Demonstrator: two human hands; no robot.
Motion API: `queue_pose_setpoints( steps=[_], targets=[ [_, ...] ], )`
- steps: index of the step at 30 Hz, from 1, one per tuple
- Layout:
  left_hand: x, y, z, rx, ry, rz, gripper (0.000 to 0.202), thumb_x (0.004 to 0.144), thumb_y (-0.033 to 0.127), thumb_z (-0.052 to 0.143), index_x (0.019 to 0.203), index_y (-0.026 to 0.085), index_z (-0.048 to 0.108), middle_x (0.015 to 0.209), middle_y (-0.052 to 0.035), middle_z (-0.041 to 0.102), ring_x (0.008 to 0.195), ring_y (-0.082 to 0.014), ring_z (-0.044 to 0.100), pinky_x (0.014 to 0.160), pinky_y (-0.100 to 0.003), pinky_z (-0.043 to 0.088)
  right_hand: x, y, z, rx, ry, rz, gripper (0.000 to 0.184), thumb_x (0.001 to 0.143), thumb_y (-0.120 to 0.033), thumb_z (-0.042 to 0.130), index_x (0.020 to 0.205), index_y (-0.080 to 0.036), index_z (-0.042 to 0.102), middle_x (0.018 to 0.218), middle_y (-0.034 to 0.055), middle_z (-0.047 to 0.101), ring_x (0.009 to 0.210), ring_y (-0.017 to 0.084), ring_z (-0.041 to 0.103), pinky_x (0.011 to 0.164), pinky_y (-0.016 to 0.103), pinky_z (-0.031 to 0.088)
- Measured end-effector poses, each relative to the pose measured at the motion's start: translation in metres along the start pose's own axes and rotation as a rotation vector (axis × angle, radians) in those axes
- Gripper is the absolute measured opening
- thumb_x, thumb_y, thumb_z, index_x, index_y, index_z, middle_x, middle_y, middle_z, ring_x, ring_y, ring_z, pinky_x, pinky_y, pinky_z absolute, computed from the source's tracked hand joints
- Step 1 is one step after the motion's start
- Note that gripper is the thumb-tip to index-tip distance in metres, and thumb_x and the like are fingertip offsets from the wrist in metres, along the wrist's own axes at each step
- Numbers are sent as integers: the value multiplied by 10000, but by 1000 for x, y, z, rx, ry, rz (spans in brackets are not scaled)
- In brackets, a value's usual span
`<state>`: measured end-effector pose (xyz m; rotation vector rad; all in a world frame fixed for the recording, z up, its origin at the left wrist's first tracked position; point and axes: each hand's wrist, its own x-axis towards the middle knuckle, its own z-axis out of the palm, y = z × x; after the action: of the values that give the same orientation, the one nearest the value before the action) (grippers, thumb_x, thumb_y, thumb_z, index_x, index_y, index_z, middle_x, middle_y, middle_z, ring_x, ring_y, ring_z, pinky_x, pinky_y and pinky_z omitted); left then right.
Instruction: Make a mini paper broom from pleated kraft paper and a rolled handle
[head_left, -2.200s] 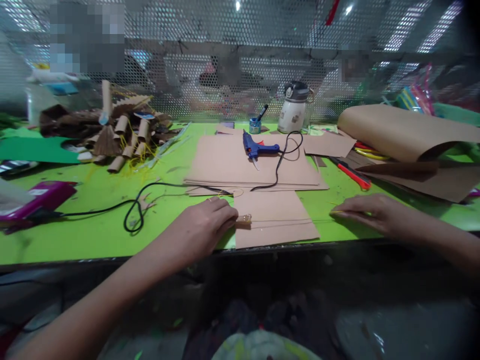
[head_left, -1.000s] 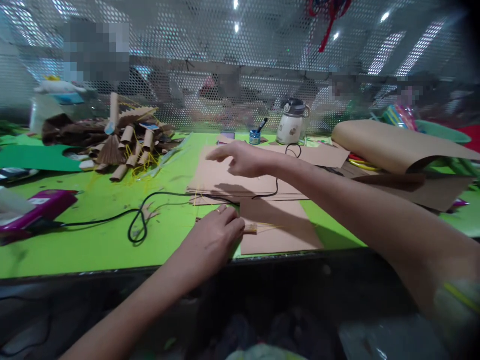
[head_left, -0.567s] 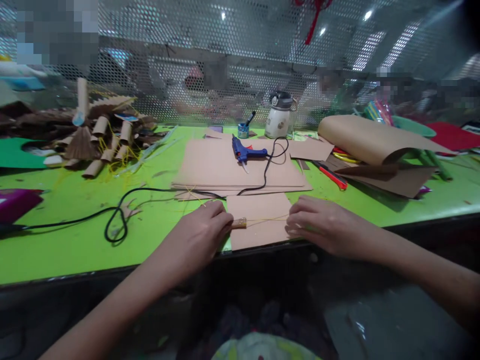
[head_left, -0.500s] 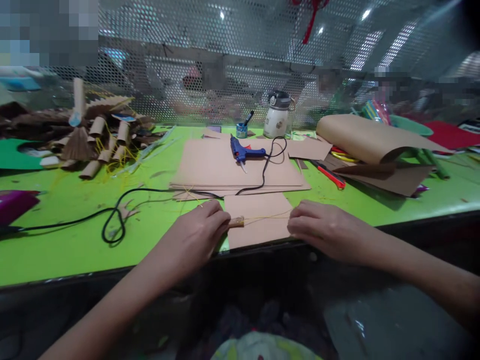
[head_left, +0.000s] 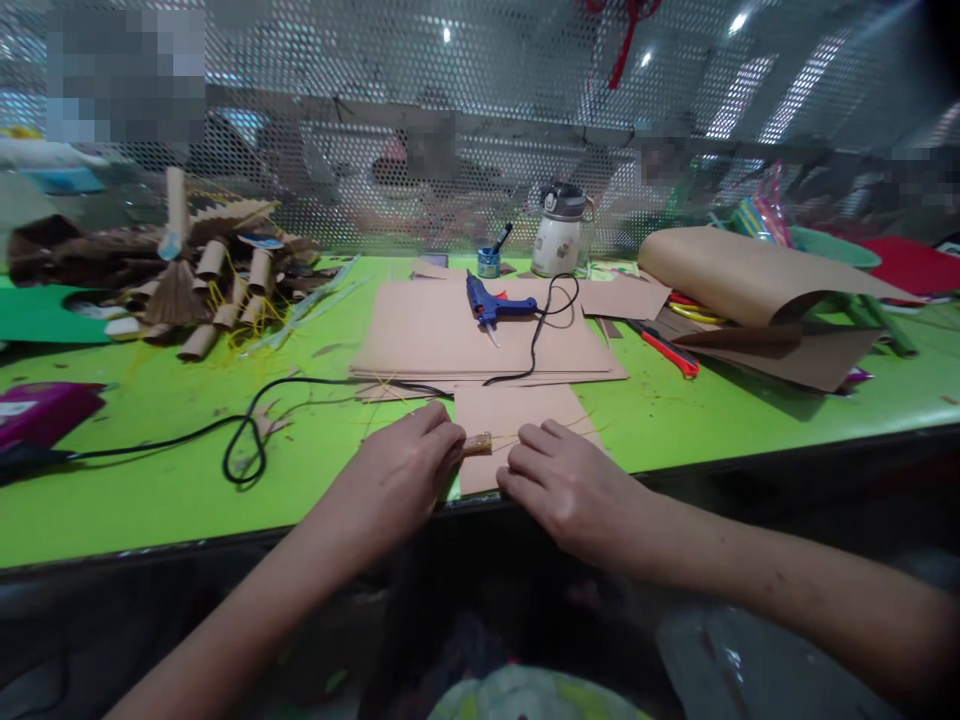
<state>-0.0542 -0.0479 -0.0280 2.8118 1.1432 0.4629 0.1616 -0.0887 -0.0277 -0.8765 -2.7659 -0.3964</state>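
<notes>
1. Currently, the small brown roll [head_left: 478, 443] lies over the cardboard piece [head_left: 536, 400] near the front edge of the table [head_left: 150, 510]; take the roll as the centre of the clock.
2. At nine o'clock, the person's left hand [head_left: 416, 452] has its fingers closed on the roll, leaving its shiny tip showing.
3. Between three and four o'clock, the right hand [head_left: 551, 480] rests low over the cardboard piece with fingers curled, just beside the tip. Whether it pinches the thin yellow strand near its fingers cannot be told.
4. At twelve o'clock lies a stack of cardboard sheets [head_left: 416, 330], bearing a blue glue gun [head_left: 501, 303]; beyond it stands a small blue jar [head_left: 488, 263].
5. At one o'clock, farther back, stands a white bottle [head_left: 556, 245].
6. At two o'clock lie a red cutter [head_left: 671, 350] and, farther off, a large curled brown sheet [head_left: 735, 270].
7. At ten o'clock sits a pile of brown paper tubes [head_left: 212, 260] tangled with yellow strands.
8. At nine o'clock, well apart, lies a purple object [head_left: 49, 412].
</notes>
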Motion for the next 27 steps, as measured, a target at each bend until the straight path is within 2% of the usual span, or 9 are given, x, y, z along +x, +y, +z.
queue_pose_setpoints(
  steps=[4,12,19,27],
  targets=[
    [-2,0,-1,-16,19,21,210,938,182,401,910,169,608,852,-56,537,732,-155,535,643,-266,418,1,0,3,-2,13,-26,182,908,-108,470,863,-111,647,805,91,581,774,226,419,651,372,302],
    [-7,6,0,-10,-90,-19,205,938,172,398,868,169,591,876,-62,520,760,-177,506,669,-299,411,0,0,3,18,12,10,162,902,-117,486,844,-122,637,797,78,568,774,227,413,656,369,295],
    [-11,3,-10,-90,-90,8,221,952,205,390,948,176,609,941,-73,546,805,-169,544,705,-289,445,0,-2,3,24,22,24,185,912,-112,475,840,-126,645,793,73,576,774,225,417,654,371,288],
    [-14,5,-8,-90,-36,35,215,931,186,404,895,180,616,885,-65,558,761,-159,551,670,-270,445,1,-4,1,12,26,28,176,910,-114,479,846,-127,643,798,77,585,779,224,425,663,371,278]
  ],
)
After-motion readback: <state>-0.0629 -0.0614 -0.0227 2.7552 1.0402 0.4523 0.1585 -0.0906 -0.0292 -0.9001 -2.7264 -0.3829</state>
